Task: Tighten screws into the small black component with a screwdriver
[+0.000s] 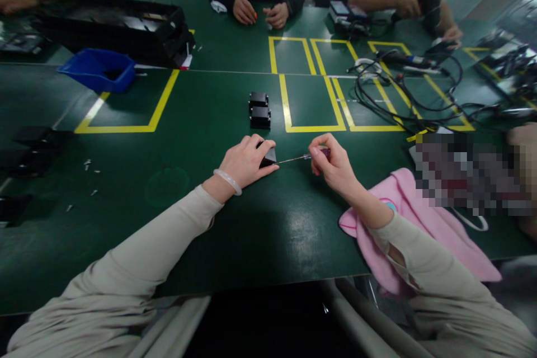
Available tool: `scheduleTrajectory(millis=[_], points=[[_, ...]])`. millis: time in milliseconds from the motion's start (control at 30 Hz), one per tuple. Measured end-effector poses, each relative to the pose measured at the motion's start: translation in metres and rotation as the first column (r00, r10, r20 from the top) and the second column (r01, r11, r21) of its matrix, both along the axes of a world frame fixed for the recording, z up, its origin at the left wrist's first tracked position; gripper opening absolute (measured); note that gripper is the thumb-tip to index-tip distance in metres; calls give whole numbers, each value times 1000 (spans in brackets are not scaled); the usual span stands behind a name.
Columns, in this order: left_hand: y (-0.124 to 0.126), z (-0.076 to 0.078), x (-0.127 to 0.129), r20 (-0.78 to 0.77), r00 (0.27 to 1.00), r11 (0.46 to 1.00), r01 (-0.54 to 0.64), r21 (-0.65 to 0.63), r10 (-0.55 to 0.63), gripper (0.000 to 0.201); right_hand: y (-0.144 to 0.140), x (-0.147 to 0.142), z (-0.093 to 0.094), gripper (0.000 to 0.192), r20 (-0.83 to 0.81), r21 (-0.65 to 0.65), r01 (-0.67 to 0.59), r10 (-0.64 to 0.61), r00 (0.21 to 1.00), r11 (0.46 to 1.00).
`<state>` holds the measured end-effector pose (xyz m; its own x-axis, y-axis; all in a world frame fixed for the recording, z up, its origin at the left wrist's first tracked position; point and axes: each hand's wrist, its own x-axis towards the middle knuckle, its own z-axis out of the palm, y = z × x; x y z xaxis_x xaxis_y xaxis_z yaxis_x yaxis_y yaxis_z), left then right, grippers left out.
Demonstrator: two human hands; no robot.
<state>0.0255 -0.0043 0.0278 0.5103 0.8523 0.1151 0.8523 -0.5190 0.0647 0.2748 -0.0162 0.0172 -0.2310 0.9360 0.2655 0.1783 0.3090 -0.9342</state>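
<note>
Plainly unlabelled, black block (pixel 268 156) under left hand (pixel 247 161), screwdriver (pixel 302 158) in right hand (pixel 333 166).

sleeves: both arms wear long, close-fitting sleeves of a pale beige, soft-looking fabric, wrinkled along the forearms.
left cuff: ends just short of the wrist, leaving the left hand (pixel 247 162) bare.
left wrist: carries one smooth, pale, translucent white bangle (pixel 227 180), plain and round.
right cuff: ends at the wrist, leaving the right hand (pixel 331 165) bare; a slit or opening shows in the sleeve at the forearm.
fingers: no rings or gloves visible.
</note>
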Motion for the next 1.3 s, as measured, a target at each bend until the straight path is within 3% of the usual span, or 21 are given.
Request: scheduleTrajectory(millis=[1100, 1300], points=[[0, 0, 1, -6, 1000, 1000, -1, 3, 1, 52, 2, 1, 0, 33, 21, 57, 11, -12, 1000, 998], [0, 0, 0, -5, 1000, 1000, 5, 8, -5, 51, 1, 1, 0, 22, 11, 58, 5, -6, 1000, 998]])
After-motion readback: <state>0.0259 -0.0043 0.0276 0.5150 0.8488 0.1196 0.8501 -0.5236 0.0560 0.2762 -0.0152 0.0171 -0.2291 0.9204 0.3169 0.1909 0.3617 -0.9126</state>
